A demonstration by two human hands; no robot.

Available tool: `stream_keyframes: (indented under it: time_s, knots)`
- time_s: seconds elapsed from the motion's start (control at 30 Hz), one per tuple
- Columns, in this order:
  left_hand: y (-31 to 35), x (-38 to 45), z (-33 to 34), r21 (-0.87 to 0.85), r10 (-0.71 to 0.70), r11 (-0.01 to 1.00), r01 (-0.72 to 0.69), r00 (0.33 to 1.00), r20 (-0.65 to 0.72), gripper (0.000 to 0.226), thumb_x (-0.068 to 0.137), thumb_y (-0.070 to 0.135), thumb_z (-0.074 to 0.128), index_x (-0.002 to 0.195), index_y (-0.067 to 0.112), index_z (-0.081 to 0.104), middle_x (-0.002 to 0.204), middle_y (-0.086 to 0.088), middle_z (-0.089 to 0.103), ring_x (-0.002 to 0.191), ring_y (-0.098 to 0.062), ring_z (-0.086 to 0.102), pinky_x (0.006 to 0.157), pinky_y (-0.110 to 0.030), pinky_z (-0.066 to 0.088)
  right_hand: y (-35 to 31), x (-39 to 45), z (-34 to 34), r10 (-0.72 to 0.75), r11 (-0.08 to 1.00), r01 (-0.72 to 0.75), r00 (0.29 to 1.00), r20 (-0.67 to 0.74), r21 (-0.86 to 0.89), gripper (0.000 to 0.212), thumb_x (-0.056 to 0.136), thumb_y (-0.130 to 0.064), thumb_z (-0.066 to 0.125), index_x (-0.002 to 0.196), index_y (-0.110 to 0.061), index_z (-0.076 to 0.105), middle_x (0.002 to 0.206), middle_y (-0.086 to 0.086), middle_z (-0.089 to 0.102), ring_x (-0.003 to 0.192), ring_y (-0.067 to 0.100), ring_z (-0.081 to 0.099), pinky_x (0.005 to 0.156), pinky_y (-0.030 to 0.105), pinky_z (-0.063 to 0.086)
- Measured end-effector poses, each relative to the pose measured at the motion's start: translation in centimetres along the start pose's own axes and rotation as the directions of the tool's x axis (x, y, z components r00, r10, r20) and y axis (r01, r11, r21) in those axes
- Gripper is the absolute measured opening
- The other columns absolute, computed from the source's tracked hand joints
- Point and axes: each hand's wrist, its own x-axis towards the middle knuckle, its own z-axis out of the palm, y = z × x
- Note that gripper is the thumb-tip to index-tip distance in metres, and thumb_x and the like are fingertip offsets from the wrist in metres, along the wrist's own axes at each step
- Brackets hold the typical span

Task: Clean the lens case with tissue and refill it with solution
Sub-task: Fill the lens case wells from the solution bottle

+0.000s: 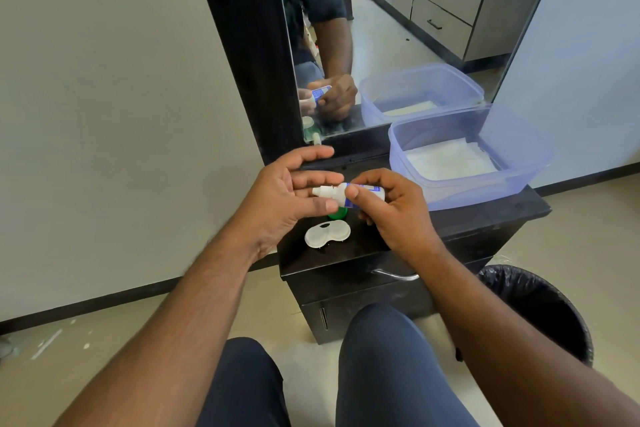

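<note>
My right hand (391, 208) grips a small white solution bottle (363, 192) with a blue label, held sideways with its cap pointing left. My left hand (294, 194) meets it there: thumb below and fingers behind the white cap (320, 191), pinching it, while the index finger sticks out straight above. Below the bottle, the white two-well lens case (327, 235) lies on the black cabinet top (311, 263). A green piece (337, 213) sits just behind the case, partly hidden by the bottle.
A clear bluish plastic tub (433, 191) with white tissue (450, 159) inside stands at the right of the cabinet top, against a black-framed mirror (381, 28). A black-lined waste bin (540, 305) stands on the floor at right. My knees are below the cabinet drawer handle (394, 274).
</note>
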Motion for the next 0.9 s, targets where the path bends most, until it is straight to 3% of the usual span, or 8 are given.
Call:
stream_keyframes:
  time_s: [0.1,0.23,0.5,0.6,0.67,0.73,0.83,0.9]
  knots:
    - [0.0,-0.1,-0.1,-0.143,-0.067,0.987,0.069,0.998,0.013,0.074,0.074,-0.007,0.071,0.136,0.024,0.048,0.114,-0.012,0.070,0.102,-0.025,0.070,0.080,-0.033,0.058,0.0,-0.1,0.1,-0.006,1.000,0.007,1.000,0.018,-0.025,0.020,0.082,-0.029,0.070,0.097,-0.016,0.067,0.083,-0.008,0.066,0.069,0.002,0.062,0.059,0.014,0.048]
    - [-0.1,-0.1,0.8,-0.210,-0.130,0.971,0.118,0.990,-0.046,0.047,0.083,0.013,0.066,0.128,0.017,0.056,0.105,-0.010,0.074,0.098,-0.024,0.071,0.075,-0.030,0.059,-0.1,-0.1,0.1,-0.009,1.000,0.009,1.000,0.013,-0.015,0.021,0.082,-0.028,0.071,0.098,-0.016,0.066,0.085,-0.007,0.066,0.071,0.004,0.062,0.060,0.014,0.049]
    - [-0.3,0.0,-0.6,0.213,-0.068,0.973,0.085,0.994,-0.087,0.054,0.073,-0.007,0.074,0.120,0.015,0.062,0.100,-0.011,0.070,0.078,-0.025,0.073,0.063,-0.030,0.060,-0.3,-0.1,-0.2,0.002,0.990,0.003,0.999,-0.033,0.143,0.011,0.083,-0.019,0.069,0.093,-0.020,0.066,0.083,-0.008,0.068,0.073,0.012,0.064,0.062,0.024,0.055]
    - [0.8,-0.1,-1.2,0.220,-0.156,0.959,0.179,0.981,-0.118,0.028,0.079,0.026,0.072,0.100,0.008,0.070,0.077,-0.011,0.073,0.062,-0.024,0.067,0.050,-0.026,0.054,-0.2,-0.1,-0.1,0.004,0.995,-0.003,1.000,-0.015,0.101,0.013,0.082,-0.023,0.071,0.093,-0.023,0.066,0.086,-0.008,0.067,0.076,0.010,0.064,0.064,0.022,0.055]
    - [1.1,0.1,-1.1,0.205,-0.215,0.948,0.244,0.965,-0.152,0.046,0.078,0.047,0.064,0.087,0.003,0.070,0.063,-0.009,0.069,0.051,-0.018,0.060,0.043,-0.024,0.048,-0.2,-0.1,0.0,-0.009,0.998,0.009,1.000,-0.005,0.066,0.016,0.081,-0.025,0.071,0.095,-0.021,0.066,0.087,-0.007,0.066,0.076,0.006,0.063,0.065,0.019,0.054]
    - [1.3,0.2,-0.8,0.218,-0.187,0.953,0.212,0.974,-0.131,0.034,0.084,0.035,0.066,0.084,0.001,0.070,0.063,-0.010,0.069,0.051,-0.018,0.060,0.043,-0.023,0.049,-0.2,-0.1,-0.1,-0.020,0.999,0.019,1.000,0.002,0.035,0.018,0.081,-0.023,0.071,0.097,-0.018,0.066,0.088,-0.006,0.066,0.077,0.002,0.061,0.064,0.014,0.050]
    - [1.5,0.2,-0.8,0.199,-0.106,0.972,0.123,0.990,-0.092,0.013,0.083,0.006,0.070,0.095,0.000,0.070,0.077,-0.014,0.074,0.066,-0.025,0.071,0.059,-0.029,0.060,-0.3,0.0,-0.2,-0.014,0.999,0.013,1.000,0.011,0.039,0.019,0.081,-0.022,0.071,0.098,-0.017,0.065,0.089,-0.005,0.066,0.076,-0.001,0.060,0.063,0.012,0.048]
    - [1.6,0.2,-1.0,0.148,-0.141,0.976,0.160,0.982,-0.127,0.020,0.082,0.014,0.072,0.099,0.005,0.069,0.082,-0.014,0.075,0.072,-0.028,0.074,0.063,-0.033,0.061,-0.1,0.1,-0.2,0.001,0.999,-0.002,1.000,0.020,0.054,0.021,0.080,-0.022,0.073,0.099,-0.018,0.065,0.091,-0.004,0.065,0.077,0.001,0.060,0.064,0.014,0.049]
